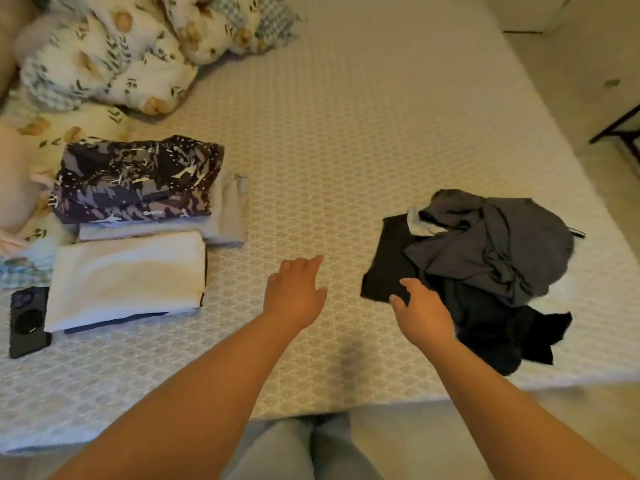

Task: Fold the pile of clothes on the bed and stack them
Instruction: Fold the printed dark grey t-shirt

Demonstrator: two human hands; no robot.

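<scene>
A loose pile of dark clothes lies on the bed (346, 133) at the right: a crumpled grey garment (495, 244) on top of a black garment (388, 261) and more black cloth (502, 337). My right hand (420, 310) reaches to the black garment's near left corner, fingers loosely curled at its edge. My left hand (294, 289) hovers over bare mattress with relaxed fingers, holding nothing. At the left stand folded clothes: a dark patterned piece (138, 178) on a pale grey one (228, 216), and a folded white piece (128, 275) in front.
A black phone (29, 320) lies at the left, beside the white folded piece. A floral duvet (114, 53) is bunched at the far left. The bed's near edge runs just in front of my legs. Dark furniture (620, 133) stands on the floor at the right.
</scene>
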